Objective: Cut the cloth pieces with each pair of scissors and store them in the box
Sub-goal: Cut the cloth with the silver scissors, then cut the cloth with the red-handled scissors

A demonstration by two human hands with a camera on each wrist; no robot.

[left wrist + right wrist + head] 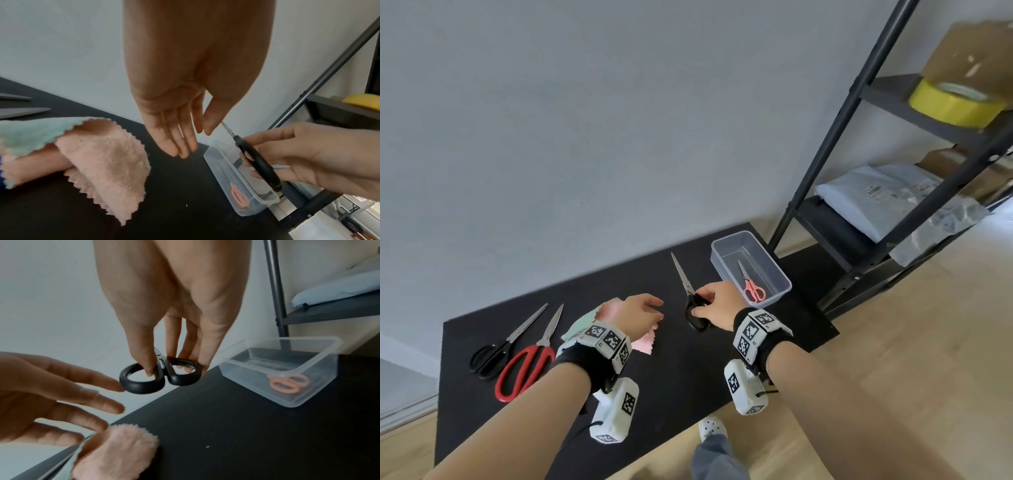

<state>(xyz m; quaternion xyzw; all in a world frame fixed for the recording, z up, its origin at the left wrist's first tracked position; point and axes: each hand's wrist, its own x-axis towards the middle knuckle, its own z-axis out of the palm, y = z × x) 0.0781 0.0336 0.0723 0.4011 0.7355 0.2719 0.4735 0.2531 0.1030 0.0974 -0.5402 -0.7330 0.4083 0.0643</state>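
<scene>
While the right hand (717,303) pinches the black-handled scissors (690,294) by their loops just left of the clear box (774,270), the left hand (637,313) hovers with straight, relaxed fingers, holding nothing. Pink and green cloth pieces (98,155) lie beneath it on the black table (671,370); small pink scissors (751,286) rest inside the box.

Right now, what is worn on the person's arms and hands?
Both forearms are bare, no sleeves or gloves. Each wrist carries a black strap topped by a white block printed with black-and-white square codes. A white camera pod with the same codes hangs under each wrist, with a thin black cable on the left.
</scene>
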